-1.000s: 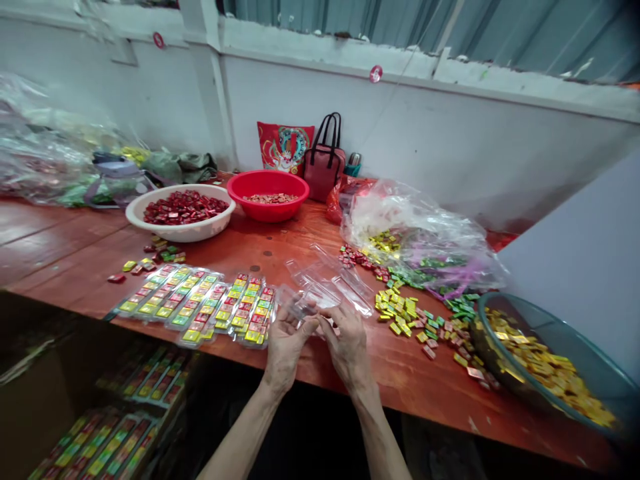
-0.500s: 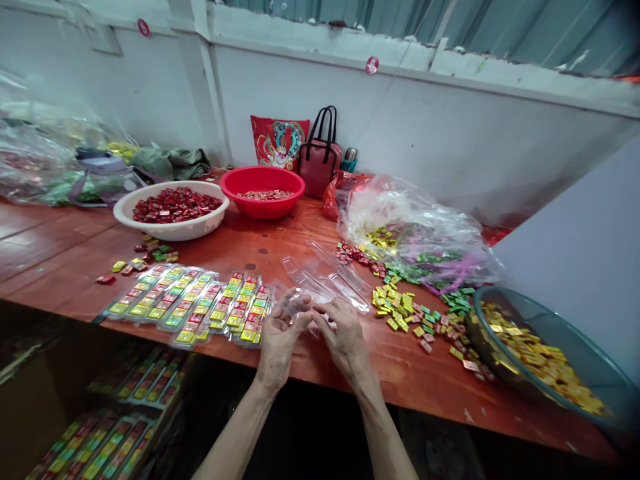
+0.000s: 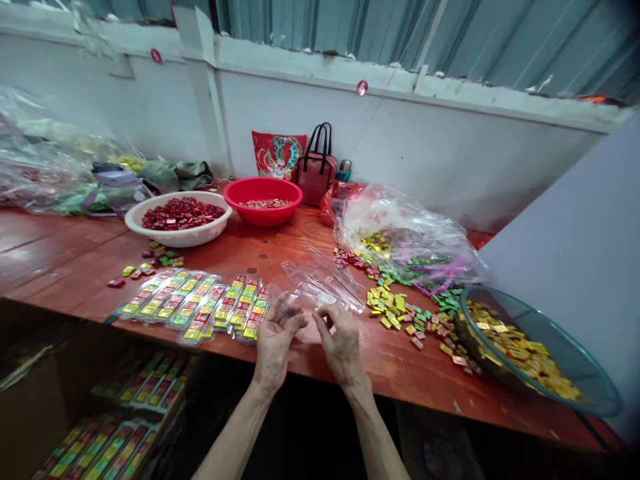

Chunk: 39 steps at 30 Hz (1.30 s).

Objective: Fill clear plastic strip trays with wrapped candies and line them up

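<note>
We have our two bare hands close together above the front edge of the red-brown wooden table [image 3: 390, 367], a little apart from each other. Our left hand [image 3: 273, 343] is half open, its fingers loosely curled about a thin clear plastic piece [image 3: 284, 303], its thumb pointing towards the other hand. Our right hand [image 3: 343, 343] has thumb and forefinger bent together almost to a pinch; we cannot tell whether anything sits between them.

Just beyond our hands lie several long, empty clear plastic trays [image 3: 325, 283], overlapping. To the left, touching one another, are filled clear trays [image 3: 195, 303] with rows of small red, yellow and green wrapped blocks. To the right, loose yellow wrapped blocks [image 3: 387, 303] spread near a greenish translucent basin [image 3: 595, 373] that holds gold-yellow ones. Behind them slumps a crumpled clear plastic bag [image 3: 370, 213]. Further back on the left, a round white basin [image 3: 185, 238] heaped with dark red blocks stands beside a round red basin [image 3: 265, 217].
</note>
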### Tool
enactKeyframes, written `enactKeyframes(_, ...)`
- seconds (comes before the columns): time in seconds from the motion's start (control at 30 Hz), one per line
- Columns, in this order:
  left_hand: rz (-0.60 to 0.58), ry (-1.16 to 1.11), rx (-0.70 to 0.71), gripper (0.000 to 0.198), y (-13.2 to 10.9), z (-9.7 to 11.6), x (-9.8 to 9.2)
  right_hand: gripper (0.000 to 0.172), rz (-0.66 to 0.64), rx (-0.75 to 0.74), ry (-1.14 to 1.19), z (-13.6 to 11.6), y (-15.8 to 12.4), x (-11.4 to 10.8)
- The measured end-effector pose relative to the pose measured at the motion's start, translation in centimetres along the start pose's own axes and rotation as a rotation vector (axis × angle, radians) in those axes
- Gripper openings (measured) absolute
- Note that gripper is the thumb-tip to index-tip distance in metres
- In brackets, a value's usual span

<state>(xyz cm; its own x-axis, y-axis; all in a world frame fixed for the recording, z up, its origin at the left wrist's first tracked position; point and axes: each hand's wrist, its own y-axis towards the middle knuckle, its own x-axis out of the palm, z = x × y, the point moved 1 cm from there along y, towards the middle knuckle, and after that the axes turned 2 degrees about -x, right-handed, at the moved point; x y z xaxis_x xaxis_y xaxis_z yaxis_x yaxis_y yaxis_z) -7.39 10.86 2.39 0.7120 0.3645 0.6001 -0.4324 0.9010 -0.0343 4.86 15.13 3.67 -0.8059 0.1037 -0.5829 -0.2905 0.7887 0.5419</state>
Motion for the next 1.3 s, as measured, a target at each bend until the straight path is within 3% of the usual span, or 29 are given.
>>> enactKeyframes(0.17,-0.031,0.010,-0.005,0.059,-0.5,0.6,-0.5,0.015,0.073,0.059,-0.011,0.8,1.5,-1.8)
enactKeyframes(0.27,-0.049,0.033,0.001,0.056,-1.1,0.9,-0.2,0.017,-0.048,0.004,0.045,0.2,1.1,-1.9)
enactKeyframes(0.37,-0.068,0.032,0.002,0.050,-2.1,0.8,0.1,0.014,-0.173,-0.015,0.126,-1.0,-0.7,-1.4)
enactKeyframes(0.67,-0.034,0.184,-0.047,0.050,-5.2,-0.8,-0.8,0.011,-0.108,0.191,0.264,-3.2,-8.0,-2.3)
enactKeyframes(0.8,-0.246,0.562,0.067,0.051,-5.1,-1.3,-0.1,0.015,-0.110,0.148,0.233,-2.0,-9.6,-4.1)
enactKeyframes(0.93,-0.516,1.018,0.233,0.040,-3.7,-2.2,1.0,0.021,0.074,0.176,-0.038,1.6,-10.3,-7.3)
enactKeyframes(1.07,-0.653,1.147,0.305,0.026,-2.1,-3.9,2.6,0.024,0.232,0.235,-0.296,5.3,-11.5,-10.3)
enactKeyframes(1.2,-0.742,1.244,0.394,0.023,-1.0,-5.5,4.7,0.025,0.189,0.264,-0.268,7.2,-12.4,-11.6)
enactKeyframes(1.3,-0.774,1.272,0.459,0.026,-0.5,-6.1,5.7,0.024,0.149,0.258,-0.206,7.9,-11.5,-11.9)
